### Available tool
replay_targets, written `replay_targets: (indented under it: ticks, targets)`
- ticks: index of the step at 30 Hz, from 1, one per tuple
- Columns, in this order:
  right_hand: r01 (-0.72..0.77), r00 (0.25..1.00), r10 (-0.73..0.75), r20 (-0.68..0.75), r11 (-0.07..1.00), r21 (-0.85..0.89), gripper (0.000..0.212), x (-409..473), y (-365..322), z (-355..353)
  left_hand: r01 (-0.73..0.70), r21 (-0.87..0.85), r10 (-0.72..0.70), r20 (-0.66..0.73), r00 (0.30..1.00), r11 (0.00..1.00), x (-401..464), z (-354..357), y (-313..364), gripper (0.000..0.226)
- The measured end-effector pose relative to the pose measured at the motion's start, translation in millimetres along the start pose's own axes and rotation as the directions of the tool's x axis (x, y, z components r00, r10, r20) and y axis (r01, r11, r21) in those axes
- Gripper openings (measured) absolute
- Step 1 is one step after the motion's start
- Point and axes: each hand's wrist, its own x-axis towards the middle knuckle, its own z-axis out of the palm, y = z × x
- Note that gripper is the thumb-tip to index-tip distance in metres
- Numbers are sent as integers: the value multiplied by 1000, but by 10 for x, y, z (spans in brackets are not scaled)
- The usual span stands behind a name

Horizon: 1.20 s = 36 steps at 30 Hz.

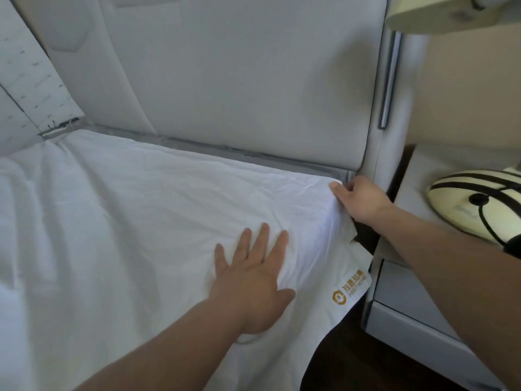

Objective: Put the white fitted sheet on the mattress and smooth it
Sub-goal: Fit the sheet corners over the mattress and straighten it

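Head view: the white fitted sheet (158,198) lay over the mattress (203,146), its corner at the headboard (239,80). The right hand (359,200) pinched that corner; the left hand (253,280) pressed flat, fingers spread. Recommended: hold the top taut while drawing the corner fully under.

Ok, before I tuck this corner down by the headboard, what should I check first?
1. Right hand pinches the white fitted sheet at the corner: ok.
2. Left hand presses flat on the sheet: ok.
3. Corner fully over the mattress: cannot tell.
4. Sheet smooth: not ok, wrinkles on the left.
5. Gap beside the nightstand free: cannot tell.
6. Gold logo edge tucked: not ok, hangs loose.
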Motion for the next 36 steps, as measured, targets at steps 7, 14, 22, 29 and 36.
replay_targets:
  ticks: [7,14,22,29,36]
  targets:
    - [37,999,-37,1,999,-1,40,-4,89,-1,-5,22,5,-22,1000,1000,-8,8,15,82]
    - [-16,996,-1,87,980,198,48,0,97,-88,17,5,-17,-23,1000,1000,48,-19,61,83]
    - [21,943,32,-332,988,156,24,218,264,-132,-50,-37,50,-13,999,998,109,-117,175,87]
    - [-32,907,74,-416,994,106,22,272,271,-95,-25,7,25,-4,1000,1000,66,-96,266,97]
    - [22,944,-26,-328,1000,-17,42,153,274,-117,-30,36,32,-41,999,999,146,-37,332,95]
